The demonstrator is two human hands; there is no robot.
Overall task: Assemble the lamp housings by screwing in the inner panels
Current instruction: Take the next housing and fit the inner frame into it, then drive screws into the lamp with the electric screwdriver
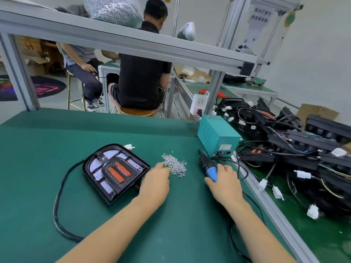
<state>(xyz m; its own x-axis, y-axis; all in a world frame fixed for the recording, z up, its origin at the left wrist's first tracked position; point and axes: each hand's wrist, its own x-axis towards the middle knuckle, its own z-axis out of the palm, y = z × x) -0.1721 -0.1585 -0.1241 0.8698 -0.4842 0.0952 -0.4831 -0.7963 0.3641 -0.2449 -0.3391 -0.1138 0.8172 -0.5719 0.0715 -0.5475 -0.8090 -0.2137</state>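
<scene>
A black lamp housing (114, 171) lies face up on the green mat, its inner panel showing white LED strips and two orange lenses; a thick black cable (58, 202) loops from it. To its right is a pile of small silver screws (175, 165). My left hand (155, 182) reaches into the pile's left edge, fingertips among the screws; whether it pinches one is hidden. My right hand (225, 184) grips the blue handle of an electric screwdriver (206, 166), which lies tilted with its black tip pointing away.
A teal power supply box (218, 135) stands behind the screwdriver. A heap of black lamp housings with wires and white connectors (296, 149) fills the right bench beyond an aluminium rail (266, 198). Two people sit with their backs turned beyond the frame.
</scene>
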